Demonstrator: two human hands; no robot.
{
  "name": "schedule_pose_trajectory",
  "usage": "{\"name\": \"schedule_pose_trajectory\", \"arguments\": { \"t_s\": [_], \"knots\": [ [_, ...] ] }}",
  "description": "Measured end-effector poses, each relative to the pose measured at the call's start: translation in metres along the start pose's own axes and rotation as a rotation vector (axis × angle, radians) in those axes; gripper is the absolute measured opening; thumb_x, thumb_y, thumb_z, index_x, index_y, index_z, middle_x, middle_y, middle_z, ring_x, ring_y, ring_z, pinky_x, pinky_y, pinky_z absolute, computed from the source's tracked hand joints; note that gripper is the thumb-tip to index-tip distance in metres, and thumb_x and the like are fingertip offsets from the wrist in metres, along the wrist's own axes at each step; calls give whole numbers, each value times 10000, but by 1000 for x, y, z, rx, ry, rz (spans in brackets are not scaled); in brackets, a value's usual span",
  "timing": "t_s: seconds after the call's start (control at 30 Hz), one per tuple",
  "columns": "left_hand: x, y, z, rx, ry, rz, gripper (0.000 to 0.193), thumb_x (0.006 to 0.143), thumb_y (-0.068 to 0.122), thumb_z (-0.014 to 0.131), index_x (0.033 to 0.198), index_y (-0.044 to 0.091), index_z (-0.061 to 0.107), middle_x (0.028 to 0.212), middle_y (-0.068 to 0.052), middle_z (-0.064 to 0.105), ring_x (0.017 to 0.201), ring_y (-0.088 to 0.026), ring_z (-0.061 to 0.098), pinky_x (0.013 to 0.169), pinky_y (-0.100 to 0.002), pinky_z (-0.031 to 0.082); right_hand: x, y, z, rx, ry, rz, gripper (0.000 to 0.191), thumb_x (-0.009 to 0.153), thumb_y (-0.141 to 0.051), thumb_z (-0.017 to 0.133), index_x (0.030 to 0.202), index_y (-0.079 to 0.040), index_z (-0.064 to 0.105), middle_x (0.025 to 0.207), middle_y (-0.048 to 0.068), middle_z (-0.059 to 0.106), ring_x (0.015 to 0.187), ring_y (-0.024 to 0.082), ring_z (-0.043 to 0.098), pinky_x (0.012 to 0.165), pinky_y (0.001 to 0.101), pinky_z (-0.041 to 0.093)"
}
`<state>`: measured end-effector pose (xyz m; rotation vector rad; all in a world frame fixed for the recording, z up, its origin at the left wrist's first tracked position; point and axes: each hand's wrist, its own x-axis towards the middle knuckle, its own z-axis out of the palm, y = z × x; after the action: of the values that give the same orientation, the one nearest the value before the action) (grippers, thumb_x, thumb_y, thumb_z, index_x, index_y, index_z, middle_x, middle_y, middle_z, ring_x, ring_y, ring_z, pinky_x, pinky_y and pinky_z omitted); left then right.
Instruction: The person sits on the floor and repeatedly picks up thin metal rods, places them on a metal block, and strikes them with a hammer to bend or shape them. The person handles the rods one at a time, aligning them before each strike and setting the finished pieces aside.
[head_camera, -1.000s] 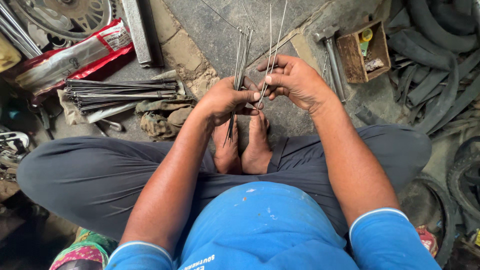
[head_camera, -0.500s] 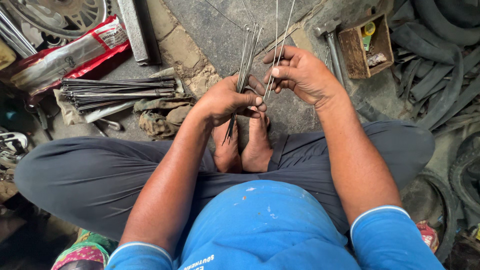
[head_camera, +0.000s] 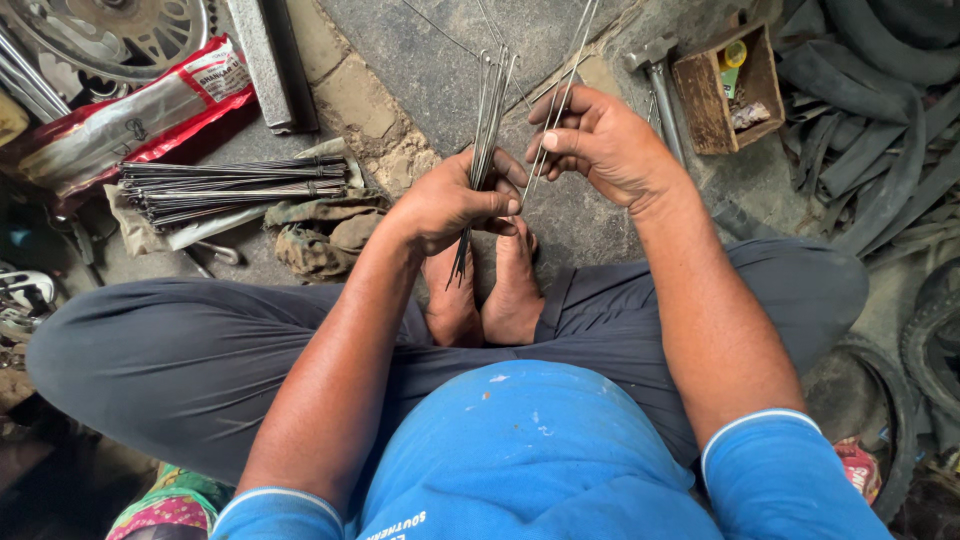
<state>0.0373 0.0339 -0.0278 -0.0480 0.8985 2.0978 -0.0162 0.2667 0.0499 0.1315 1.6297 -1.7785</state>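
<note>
I sit cross-legged on the floor, bare feet together. My left hand (head_camera: 450, 205) is closed around a bundle of thin metal spokes (head_camera: 487, 110) that stands upright, its lower ends poking out below my fist. My right hand (head_camera: 600, 145) pinches a couple of separate spokes (head_camera: 565, 85) between thumb and fingers, just to the right of the bundle, their tips reaching past the top edge.
A pile of more spokes (head_camera: 235, 185) lies on the floor at left beside a crumpled rag (head_camera: 325, 235). A red and white plastic packet (head_camera: 120, 115) and a sprocket wheel (head_camera: 110, 30) are at upper left. A hammer (head_camera: 655, 70), small wooden box (head_camera: 725, 90) and rubber tyre tubes (head_camera: 880, 110) lie at right.
Both hands stay together at the spokes. My right hand has shifted slightly, drawing a couple of spokes apart from the bundle in my left hand.
</note>
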Motion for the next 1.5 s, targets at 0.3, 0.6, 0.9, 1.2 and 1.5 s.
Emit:
{"name": "schedule_pose_trajectory", "arguments": {
  "t_s": [0.3, 0.6, 0.9, 1.2, 1.5],
  "knots": [
    [7, -1, 6, 20, 89, -25, 237, 903, 13, 684, 1128, 44, 616, 935, -33, 644, 848, -135, 658, 740, -362, 633, 4, -3, 2, -10, 56, 33, 269, 939, -50, 719, 1194, -32, 635, 968, 94, 751, 822, 135, 711, 732, 276, 580],
    [5, -2, 4, 24, 68, 5, 283, 902, -9, 702, 1162, 36, 600, 938, -41, 615, 859, -151, 659, 749, -350, 628, 4, 1, 4, -48, 68, -3, 273, 943, -51, 719, 1202, -25, 638, 956, 86, 750, 801, 128, 697, 725, 270, 572],
    [7, -5, 2, -13, 39, 11, 354, 888, -55, 657, 1220, 33, 574, 976, -54, 612, 847, -164, 662, 748, -344, 626, 4, 1, 1, -41, 86, -26, 275, 938, -49, 722, 1198, -21, 638, 938, 85, 748, 789, 130, 713, 705, 266, 586],
    [10, -4, 5, -13, 37, 8, 327, 912, -51, 668, 1221, 9, 577, 975, -50, 605, 855, -150, 652, 754, -349, 633, 4, -3, 2, -95, 122, -12, 273, 927, -69, 730, 1180, -19, 641, 886, 91, 735, 766, 149, 735, 671, 276, 611],
    [3, 6, 10, -94, -25, 42, 358, 906, -57, 643, 1252, -10, 563, 996, -65, 617, 839, -170, 675, 757, -349, 622, 4, -2, -1, -3, 88, -43, 256, 952, -106, 756, 1165, -27, 639, 871, 84, 730, 746, 152, 735, 653, 274, 606]
  ]
}}
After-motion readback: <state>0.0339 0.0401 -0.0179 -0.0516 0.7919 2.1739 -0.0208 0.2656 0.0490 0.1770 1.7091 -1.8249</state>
